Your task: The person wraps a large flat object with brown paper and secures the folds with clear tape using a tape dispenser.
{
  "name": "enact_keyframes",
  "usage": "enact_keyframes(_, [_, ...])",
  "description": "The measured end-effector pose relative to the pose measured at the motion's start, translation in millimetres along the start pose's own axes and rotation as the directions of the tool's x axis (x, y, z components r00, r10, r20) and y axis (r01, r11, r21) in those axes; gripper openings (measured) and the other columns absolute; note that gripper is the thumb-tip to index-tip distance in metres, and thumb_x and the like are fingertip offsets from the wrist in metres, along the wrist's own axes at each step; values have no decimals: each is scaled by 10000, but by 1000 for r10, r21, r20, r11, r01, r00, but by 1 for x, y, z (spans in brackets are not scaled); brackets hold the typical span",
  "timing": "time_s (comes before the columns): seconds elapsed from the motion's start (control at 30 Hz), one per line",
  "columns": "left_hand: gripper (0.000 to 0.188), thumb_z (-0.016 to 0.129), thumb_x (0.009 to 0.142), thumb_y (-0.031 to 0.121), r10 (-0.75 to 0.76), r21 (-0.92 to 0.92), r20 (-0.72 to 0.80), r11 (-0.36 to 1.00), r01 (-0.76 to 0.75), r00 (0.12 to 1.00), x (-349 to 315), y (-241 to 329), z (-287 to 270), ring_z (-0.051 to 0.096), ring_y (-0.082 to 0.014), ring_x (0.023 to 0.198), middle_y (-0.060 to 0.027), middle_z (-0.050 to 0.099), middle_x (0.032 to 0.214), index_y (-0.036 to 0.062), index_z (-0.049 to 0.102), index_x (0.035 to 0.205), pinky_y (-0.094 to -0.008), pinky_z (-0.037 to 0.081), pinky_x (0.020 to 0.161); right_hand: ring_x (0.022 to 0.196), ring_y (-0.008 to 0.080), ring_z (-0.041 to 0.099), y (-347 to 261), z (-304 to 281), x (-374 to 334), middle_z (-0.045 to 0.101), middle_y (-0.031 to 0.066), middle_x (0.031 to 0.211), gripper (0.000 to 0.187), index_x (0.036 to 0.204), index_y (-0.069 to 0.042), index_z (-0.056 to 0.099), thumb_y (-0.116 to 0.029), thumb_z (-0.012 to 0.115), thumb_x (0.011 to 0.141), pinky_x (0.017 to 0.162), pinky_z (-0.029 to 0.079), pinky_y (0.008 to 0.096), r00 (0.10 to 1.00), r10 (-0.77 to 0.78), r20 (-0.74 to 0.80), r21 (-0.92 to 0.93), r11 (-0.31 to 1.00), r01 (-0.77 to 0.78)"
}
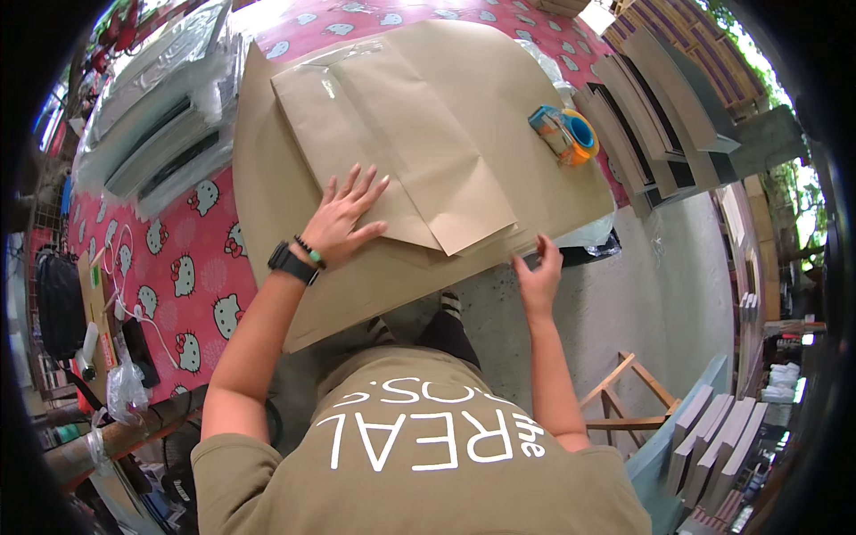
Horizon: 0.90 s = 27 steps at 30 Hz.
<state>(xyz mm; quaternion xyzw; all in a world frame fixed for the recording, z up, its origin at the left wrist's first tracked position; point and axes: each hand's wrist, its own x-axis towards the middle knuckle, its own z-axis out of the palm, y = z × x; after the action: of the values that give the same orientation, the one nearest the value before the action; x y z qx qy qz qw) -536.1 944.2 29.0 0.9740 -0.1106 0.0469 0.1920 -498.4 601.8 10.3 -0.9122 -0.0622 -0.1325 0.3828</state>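
A flat parcel folded in brown kraft paper point(366, 116), with clear tape along its seam, lies on a larger brown paper sheet point(464, 53). My left hand point(348, 218) rests flat on the parcel's near left part, its fingers spread; a black watch and beaded bracelet circle the wrist. My right hand point(539, 276) hangs at the sheet's near edge, right of the parcel. Its fingers are half curled, thumb and forefinger apart, with nothing visibly gripped. A tape dispenser point(563, 135) in orange and blue, with a tape roll in it, sits on the sheet at the right.
A pink patterned cloth point(192, 259) covers the table. Plastic-wrapped stacks point(160, 116) stand at the left, flat grey-brown boards point(655, 107) at the right. A white cable point(134, 308) lies front left. A wooden frame point(629, 401) and several pale blocks point(713, 441) are at lower right.
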Motion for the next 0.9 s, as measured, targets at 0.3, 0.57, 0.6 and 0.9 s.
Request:
enact_keyframes(0.3, [733,260,836,661,-227,205,302,964,169,926,183,57,30,-41,-293,1374,-45,-2,1501,251,135,1430,-618,7,1040,1271,280,328,0,53,54,458,196,1281,539,1214,7,485,-165,582,712,999,266,518,800,-404,444,-450,671,589])
enact_keyframes(0.57, [983,714,657,456,-673,517,419,729,449,609,255,111,39,-103,-418,1337,-116,-18,1492,263,137,1429,-668,146,995,1196,355,394,-52,111,48,491,212,1228,595,1198,-13,502,-293,622,687,1030,221,526,818,-456,351,408,861,305])
enact_keyframes(0.6, [981,726,663,419,-698,534,418,706,464,581,258,112,44,-91,-439,1331,-125,7,1491,255,136,1430,-665,161,994,1202,364,385,-42,114,48,472,217,1246,601,1210,-31,493,-311,620,694,1025,226,528,770,-527,359,369,838,401])
enact_keyframes(0.9, [787,602,796,312,-812,685,375,567,456,446,278,124,60,-45,-480,1318,-141,58,1486,213,145,1430,-648,209,988,1234,324,375,4,79,102,482,202,1246,681,1229,-30,484,-520,531,760,1050,123,570,391,-634,668,245,683,688])
